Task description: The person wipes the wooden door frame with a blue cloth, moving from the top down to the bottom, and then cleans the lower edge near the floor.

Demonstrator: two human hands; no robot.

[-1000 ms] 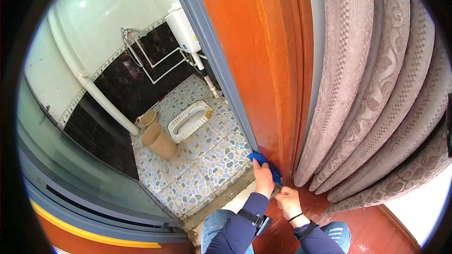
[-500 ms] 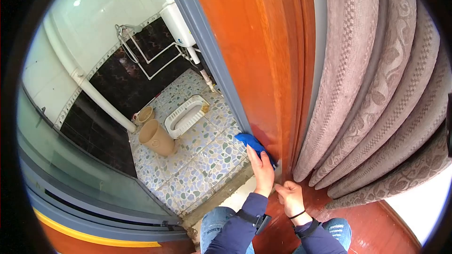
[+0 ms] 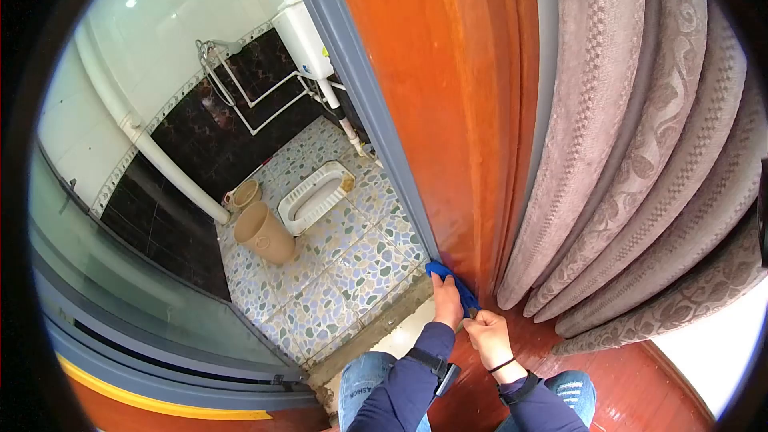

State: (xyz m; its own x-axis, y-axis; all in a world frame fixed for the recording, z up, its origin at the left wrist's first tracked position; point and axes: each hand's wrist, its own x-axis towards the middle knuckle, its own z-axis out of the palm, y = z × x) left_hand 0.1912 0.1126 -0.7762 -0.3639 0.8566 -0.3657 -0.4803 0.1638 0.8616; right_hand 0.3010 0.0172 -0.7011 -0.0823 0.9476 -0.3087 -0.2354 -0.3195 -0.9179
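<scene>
A blue cloth (image 3: 466, 298) lies against the bottom of the orange wooden panel (image 3: 432, 104), beside the grey door frame (image 3: 376, 112). My left hand (image 3: 447, 299) presses on the cloth, its fingers partly over it. Close on the right, my right hand (image 3: 489, 336) is closed with its fingers bent near the cloth's lower end; what it grips, if anything, is too small to make out. Both hands are low, just above the reddish floor (image 3: 472, 400).
Patterned grey curtains (image 3: 592, 128) hang on the right. Through the doorway are a tiled floor (image 3: 328, 288), a squat toilet (image 3: 316, 196), a beige bin (image 3: 264, 234) and a white pipe (image 3: 172, 164). A glass door (image 3: 160, 272) stands at the left.
My left hand and the blue cloth have moved down along the panel's base, closer to my right hand. My right hand has barely shifted.
</scene>
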